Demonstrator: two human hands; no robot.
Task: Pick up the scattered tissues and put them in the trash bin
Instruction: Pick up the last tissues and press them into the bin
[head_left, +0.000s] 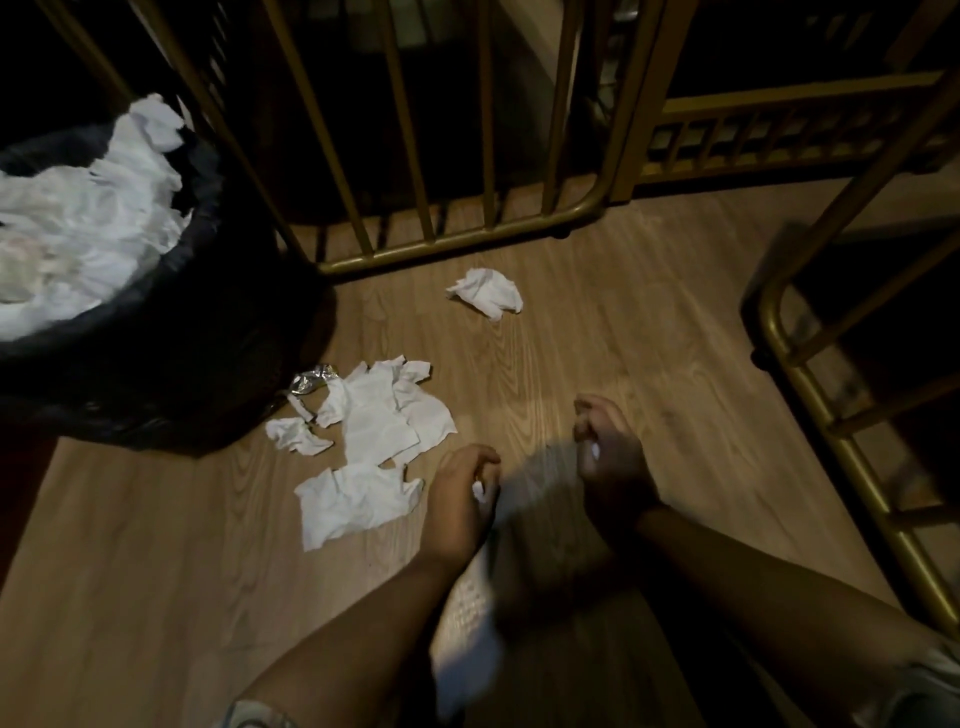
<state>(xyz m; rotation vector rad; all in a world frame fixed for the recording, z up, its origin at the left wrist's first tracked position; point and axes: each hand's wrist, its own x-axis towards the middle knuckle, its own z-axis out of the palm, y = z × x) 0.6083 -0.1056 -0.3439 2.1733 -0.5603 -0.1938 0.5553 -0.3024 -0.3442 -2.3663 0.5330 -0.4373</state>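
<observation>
A black-lined trash bin (171, 332) stands at the left, heaped with white tissues (88, 218). Torn white tissues (379, 415) lie on the wooden floor just right of the bin, with a larger piece (348, 504) nearer me and a small scrap (293, 434) beside them. A crumpled tissue (485, 291) lies farther off by the railing. My left hand (460, 501) curls round a long white tissue (467, 623) that hangs blurred below it. My right hand (605, 457) is curled with a bit of white tissue showing in its fingers.
A silver foil wrapper (311, 379) lies against the bin's base. Gold metal railings (441, 156) stand behind the tissues, and another railing (841, 395) runs along the right. Bare wood floor (623, 322) lies between them.
</observation>
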